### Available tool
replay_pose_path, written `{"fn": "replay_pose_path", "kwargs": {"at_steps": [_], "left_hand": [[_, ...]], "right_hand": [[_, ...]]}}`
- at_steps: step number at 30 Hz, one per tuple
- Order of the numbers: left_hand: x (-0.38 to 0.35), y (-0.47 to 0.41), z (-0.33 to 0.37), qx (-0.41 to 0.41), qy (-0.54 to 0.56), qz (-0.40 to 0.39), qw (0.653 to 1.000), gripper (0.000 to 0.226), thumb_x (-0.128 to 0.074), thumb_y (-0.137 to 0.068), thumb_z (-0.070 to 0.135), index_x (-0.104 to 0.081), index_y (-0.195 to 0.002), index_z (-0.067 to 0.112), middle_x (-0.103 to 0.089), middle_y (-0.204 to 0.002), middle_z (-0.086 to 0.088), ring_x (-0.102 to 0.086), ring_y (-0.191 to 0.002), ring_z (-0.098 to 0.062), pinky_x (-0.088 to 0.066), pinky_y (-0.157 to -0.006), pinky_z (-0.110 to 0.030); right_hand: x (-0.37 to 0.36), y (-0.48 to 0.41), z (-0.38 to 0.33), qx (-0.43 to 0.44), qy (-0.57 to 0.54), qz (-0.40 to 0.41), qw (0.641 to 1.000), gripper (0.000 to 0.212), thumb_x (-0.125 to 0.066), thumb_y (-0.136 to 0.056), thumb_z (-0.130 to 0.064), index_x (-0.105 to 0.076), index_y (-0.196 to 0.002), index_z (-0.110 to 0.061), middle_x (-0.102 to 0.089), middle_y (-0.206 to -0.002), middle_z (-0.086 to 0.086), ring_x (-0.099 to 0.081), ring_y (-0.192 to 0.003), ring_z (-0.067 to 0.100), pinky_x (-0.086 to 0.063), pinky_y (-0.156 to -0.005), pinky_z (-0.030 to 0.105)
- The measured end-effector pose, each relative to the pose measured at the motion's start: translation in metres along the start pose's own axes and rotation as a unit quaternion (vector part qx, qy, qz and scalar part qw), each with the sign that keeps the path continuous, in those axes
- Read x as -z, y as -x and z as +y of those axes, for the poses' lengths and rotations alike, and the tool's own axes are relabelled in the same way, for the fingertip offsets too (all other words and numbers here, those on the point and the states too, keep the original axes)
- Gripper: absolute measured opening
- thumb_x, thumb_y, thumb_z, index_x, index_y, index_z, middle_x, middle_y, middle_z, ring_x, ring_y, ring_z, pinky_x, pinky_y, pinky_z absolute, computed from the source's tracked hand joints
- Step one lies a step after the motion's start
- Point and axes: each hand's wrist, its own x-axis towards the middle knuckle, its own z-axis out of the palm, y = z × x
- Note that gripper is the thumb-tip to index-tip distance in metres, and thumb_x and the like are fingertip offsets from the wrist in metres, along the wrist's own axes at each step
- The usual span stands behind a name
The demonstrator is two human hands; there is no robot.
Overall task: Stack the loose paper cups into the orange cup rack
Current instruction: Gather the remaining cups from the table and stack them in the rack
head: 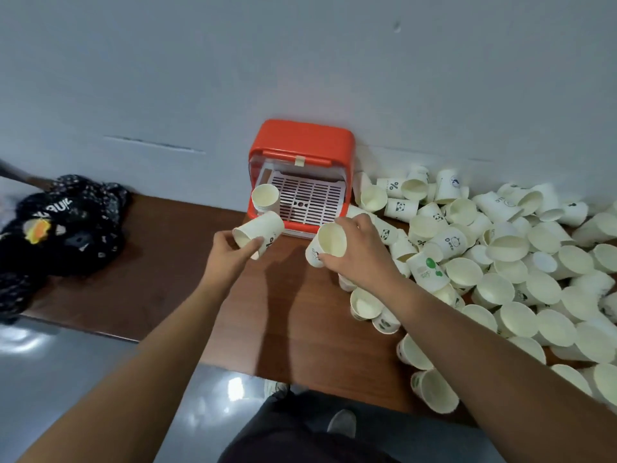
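**Two cups in hand, one start in the rack**

The rack [302, 152] stands on the table [167, 262] against the wall [200, 78]. Its front is open and its white slatted tray [310, 198] is almost bare. In the tray's front left corner a rack cup [265, 198] stands mouth up. Rings at its foot hint at others nested below, but I cannot tell how many.

Just in front of it the left hand [230, 250] holds the left cup [258, 232] tilted, mouth toward the person and base toward the rack. The grip is thumb and fingers curled round the wall near the rim. The right hand [359, 253] has its fingers wrapped round the right cup [329, 243], which leans mouth up near the rack's front right corner. To the right, the pile [517, 279] of loose cups covers the table up to the wall. A black bag [60, 225] lies well apart on the left.

The step in hand looks like seating the left cup in the rack cup. To do it well, turn the cup upright, line its base over the open mouth and lower it straight. Release only once it sits. Hold lightly, since a paper wall likely dents under a hard squeeze and a dented cup may jam. The rack cup stands free near the tray's edge, so a sideways nudge could tip it. The right cup can follow onto the same stack. Most of the task lies ahead.
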Motion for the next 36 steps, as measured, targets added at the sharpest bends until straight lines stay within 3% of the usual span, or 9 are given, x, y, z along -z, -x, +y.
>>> {"fn": "replay_pose_path", "kwargs": {"at_steps": [3,7,10,12,17,22,27,31,36], "left_hand": [[0.02,-0.03,0.023,-0.049,-0.034,0.012,0.998,0.068,-0.082,-0.069,0.061,-0.065,-0.117,0.017,-0.072,-0.107,0.001,-0.07,-0.099,-0.012,-0.054,-0.073,-0.021],[0.033,-0.065,0.052,-0.12,-0.064,0.042,0.99,0.039,-0.078,-0.082,0.035,-0.06,-0.112,0.017,-0.067,-0.102,0.007,-0.063,-0.088,0.0,-0.044,-0.064,-0.004],[0.037,-0.099,0.06,-0.147,-0.126,0.026,0.981,0.064,-0.075,-0.076,0.049,-0.056,-0.13,0.021,-0.058,-0.124,-0.001,-0.06,-0.106,-0.011,-0.048,-0.09,-0.022],[0.034,-0.121,0.058,-0.152,-0.172,-0.006,0.973,0.074,-0.077,-0.079,0.048,-0.049,-0.141,0.021,-0.047,-0.134,-0.004,-0.051,-0.121,-0.016,-0.039,-0.1,-0.027],[0.014,-0.16,0.049,-0.211,-0.248,-0.085,0.942,0.076,-0.084,-0.076,0.031,-0.048,-0.139,0.01,-0.046,-0.137,-0.009,-0.048,-0.126,-0.023,-0.033,-0.099,-0.023],[-0.003,-0.191,0.029,-0.236,-0.329,-0.156,0.901,0.079,-0.084,-0.074,0.036,-0.05,-0.14,0.009,-0.05,-0.136,-0.013,-0.047,-0.125,-0.032,-0.039,-0.106,-0.04],[-0.01,-0.208,0.015,-0.228,-0.304,-0.215,0.9,0.082,-0.087,-0.073,0.028,-0.05,-0.143,0.009,-0.05,-0.136,-0.015,-0.049,-0.127,-0.033,-0.038,-0.11,-0.041],[-0.001,-0.219,0.005,-0.221,-0.272,-0.26,0.9,0.089,-0.085,-0.074,0.027,-0.04,-0.15,0.018,-0.047,-0.145,-0.003,-0.042,-0.134,-0.018,-0.034,-0.113,-0.032],[0.018,-0.22,-0.002,-0.155,-0.129,-0.301,0.932,0.059,-0.063,-0.086,0.015,-0.049,-0.142,0.03,-0.058,-0.137,0.005,-0.058,-0.122,-0.01,-0.048,-0.104,-0.035]], "right_hand": [[-0.004,-0.031,-0.016,0.001,-0.014,0.024,1.0,0.071,-0.078,-0.073,-0.044,-0.049,-0.133,-0.019,-0.041,-0.127,0.005,-0.045,-0.119,0.024,-0.041,-0.101,0.035],[-0.016,-0.07,-0.035,-0.001,-0.025,0.067,0.997,0.071,-0.08,-0.072,-0.042,-0.05,-0.131,-0.016,-0.042,-0.125,0.007,-0.045,-0.119,0.024,-0.039,-0.103,0.032],[-0.027,-0.096,-0.048,-0.004,-0.035,0.097,0.995,0.07,-0.082,-0.071,-0.039,-0.051,-0.129,-0.015,-0.042,-0.126,0.007,-0.041,-0.121,0.024,-0.035,-0.105,0.029],[-0.035,-0.11,-0.053,-0.005,-0.039,0.119,0.992,0.071,-0.083,-0.07,-0.037,-0.051,-0.13,-0.015,-0.043,-0.124,0.007,-0.042,-0.12,0.024,-0.036,-0.106,0.032],[-0.056,-0.135,-0.058,-0.048,-0.05,0.146,0.987,0.076,-0.085,-0.068,-0.035,-0.051,-0.132,-0.014,-0.043,-0.126,0.005,-0.043,-0.123,0.022,-0.041,-0.106,0.036],[-0.074,-0.145,-0.056,-0.066,-0.069,0.152,0.984,0.073,-0.085,-0.068,-0.033,-0.053,-0.131,-0.013,-0.043,-0.125,0.003,-0.048,-0.118,0.021,-0.042,-0.102,0.029],[-0.084,-0.157,-0.062,-0.089,-0.067,0.131,0.985,0.077,-0.084,-0.072,-0.035,-0.049,-0.136,-0.012,-0.039,-0.126,-0.001,-0.035,-0.114,0.004,-0.023,-0.097,0.01],[-0.094,-0.169,-0.069,-0.083,-0.077,0.127,0.985,0.075,-0.084,-0.072,-0.035,-0.05,-0.135,-0.013,-0.041,-0.127,0.0,-0.041,-0.117,0.01,-0.033,-0.098,0.019],[-0.119,-0.185,-0.074,-0.047,-0.008,0.085,0.995,0.073,-0.085,-0.07,-0.035,-0.053,-0.131,-0.011,-0.046,-0.125,0.006,-0.047,-0.117,0.021,-0.042,-0.098,0.029]]}}
